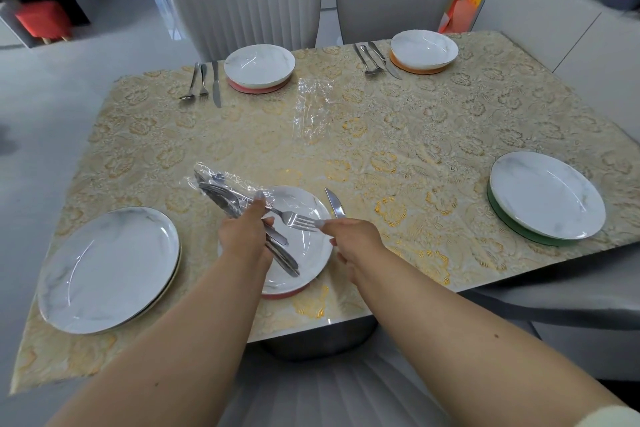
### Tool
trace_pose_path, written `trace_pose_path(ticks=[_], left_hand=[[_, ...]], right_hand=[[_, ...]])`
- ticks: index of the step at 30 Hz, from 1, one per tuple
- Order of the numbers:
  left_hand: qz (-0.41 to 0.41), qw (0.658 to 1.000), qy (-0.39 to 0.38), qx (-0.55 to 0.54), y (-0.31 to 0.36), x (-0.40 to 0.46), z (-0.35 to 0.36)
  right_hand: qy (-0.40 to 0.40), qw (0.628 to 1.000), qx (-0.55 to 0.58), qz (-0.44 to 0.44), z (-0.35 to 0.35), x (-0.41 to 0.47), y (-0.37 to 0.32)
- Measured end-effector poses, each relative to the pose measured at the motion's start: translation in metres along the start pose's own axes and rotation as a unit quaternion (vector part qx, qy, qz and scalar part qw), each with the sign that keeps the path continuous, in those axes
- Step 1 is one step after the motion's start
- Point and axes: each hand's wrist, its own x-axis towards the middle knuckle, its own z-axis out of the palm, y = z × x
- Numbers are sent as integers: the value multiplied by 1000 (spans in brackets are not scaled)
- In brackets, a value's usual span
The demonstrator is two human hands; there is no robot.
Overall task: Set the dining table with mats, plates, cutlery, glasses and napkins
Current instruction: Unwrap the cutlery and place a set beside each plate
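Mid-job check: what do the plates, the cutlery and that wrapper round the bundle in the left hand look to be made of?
Plates: glazed ceramic by the look, white with grey marbling and glossy reflections.
Cutlery: polished metal, probably stainless steel, silver and shiny.
Wrapper: thin clear plastic film, crinkled, see-through over the bundle the left hand grips.

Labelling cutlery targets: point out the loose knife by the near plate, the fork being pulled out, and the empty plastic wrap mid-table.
knife [334,203], head view, on the blade.
fork [300,219], head view, at the base of the tines.
plastic wrap [311,107], head view, on its crinkled middle.
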Motion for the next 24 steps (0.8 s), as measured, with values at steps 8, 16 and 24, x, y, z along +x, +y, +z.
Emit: trace_pose_path(ticks=[8,16,24], left_hand=[[-11,999,11,-30,9,7,-8],[-13,1000,-7,-23,3,3,-5],[-13,1000,-11,1,-3,3,-8]], right_hand=[[34,999,-23,-28,-2,4,3],[-13,999,42,-9,0,-5,2],[6,1000,18,19,2,-4,4]])
